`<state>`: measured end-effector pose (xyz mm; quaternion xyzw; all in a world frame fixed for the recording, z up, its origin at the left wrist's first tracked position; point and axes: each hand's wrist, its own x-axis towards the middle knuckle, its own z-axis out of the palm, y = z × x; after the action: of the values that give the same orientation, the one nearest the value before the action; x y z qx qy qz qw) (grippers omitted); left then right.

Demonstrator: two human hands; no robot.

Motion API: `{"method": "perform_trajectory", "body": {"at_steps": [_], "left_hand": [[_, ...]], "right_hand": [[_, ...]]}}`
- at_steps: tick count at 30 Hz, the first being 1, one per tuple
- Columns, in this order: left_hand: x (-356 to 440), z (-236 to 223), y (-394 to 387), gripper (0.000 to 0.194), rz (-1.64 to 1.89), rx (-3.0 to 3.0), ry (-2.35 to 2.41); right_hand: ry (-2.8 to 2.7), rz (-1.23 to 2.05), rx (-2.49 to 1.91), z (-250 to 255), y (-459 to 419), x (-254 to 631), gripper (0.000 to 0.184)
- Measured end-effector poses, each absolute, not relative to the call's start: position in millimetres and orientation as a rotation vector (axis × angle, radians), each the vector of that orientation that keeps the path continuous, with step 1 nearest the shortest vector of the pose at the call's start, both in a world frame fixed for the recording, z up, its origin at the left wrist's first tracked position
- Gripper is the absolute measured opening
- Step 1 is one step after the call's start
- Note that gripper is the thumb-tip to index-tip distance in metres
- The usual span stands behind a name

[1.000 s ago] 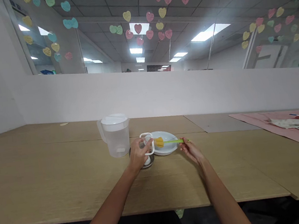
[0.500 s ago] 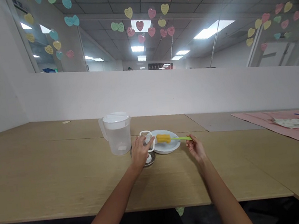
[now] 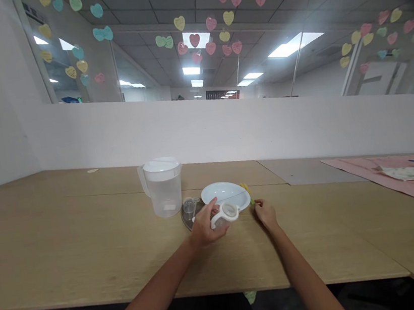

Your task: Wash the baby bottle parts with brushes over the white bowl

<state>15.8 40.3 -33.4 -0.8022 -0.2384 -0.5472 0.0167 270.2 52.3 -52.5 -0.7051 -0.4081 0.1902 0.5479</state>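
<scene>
My left hand (image 3: 204,228) is closed around a small clear bottle (image 3: 222,221) with a white collar and handle, its round opening tilted up toward the right. It is in front of a white bowl (image 3: 208,192). Right of that bowl, my right hand (image 3: 265,212) pinches the green handle of a yellow sponge brush (image 3: 245,187). The brush head points away from me beside the bowl's rim; my fingers cover part of the handle. A dark round tray (image 3: 186,219) left of my left hand holds a small clear cap (image 3: 189,206) and a white piece partly hidden by my hand.
A clear lidded pitcher (image 3: 166,193) with liquid stands behind the tray, to the left. On the far right of the wooden table (image 3: 90,251), a pink cloth (image 3: 365,172) carries patterned fabric (image 3: 412,176) and a pen. A white wall (image 3: 203,130) rises behind the table.
The brush has moved from over the bowl to its right side, swinging to point away from me. My left hand has brought the bottle right and nearer, with its opening now tilted up.
</scene>
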Motion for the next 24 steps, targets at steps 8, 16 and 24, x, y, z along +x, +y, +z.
{"method": "perform_trajectory", "body": {"at_steps": [8, 16, 24], "left_hand": [[29, -32, 20, 0.076, -1.389, -2.899, -0.774], [22, -27, 27, 0.054, -1.317, -2.921, -0.72], [0, -22, 64, 0.025, -1.176, -2.394, -1.619]], "right_hand": [[-1.327, 0.201, -2.028, -51, 50, 258, 0.024], [-1.36, 0.046, -2.041, -50, 48, 256, 0.026], [-1.524, -0.077, -1.698, -48, 45, 250, 0.044]]}}
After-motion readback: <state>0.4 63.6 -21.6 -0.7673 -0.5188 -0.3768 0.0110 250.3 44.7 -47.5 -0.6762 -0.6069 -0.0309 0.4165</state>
